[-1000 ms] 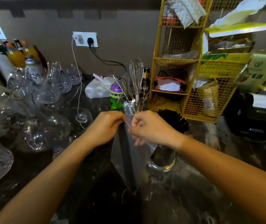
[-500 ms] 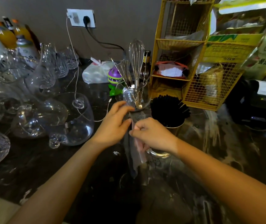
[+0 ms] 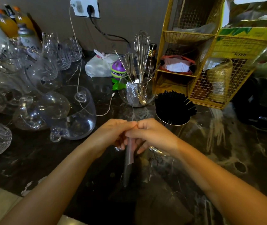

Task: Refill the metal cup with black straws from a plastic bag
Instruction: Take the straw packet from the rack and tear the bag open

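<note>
A single wide-angle camera, worn on the person's head, is looking forward and steeply down over the dark marbled stone counter [image 3: 226, 143]. It is sitting close: both bare forearms are entering from the bottom corners of the frame and meeting near the middle, so the left hand [image 3: 111, 135] and right hand [image 3: 152, 135] are filling the centre. The counter's near edge is running across the lower left, and its far edge is meeting the grey wall with the white wall socket [image 3: 85, 7] at the top. Straight lines are bowing toward the frame edges, as on the yellow wire rack [image 3: 199, 65] at the upper right. No second view is sharing the scene.
</note>
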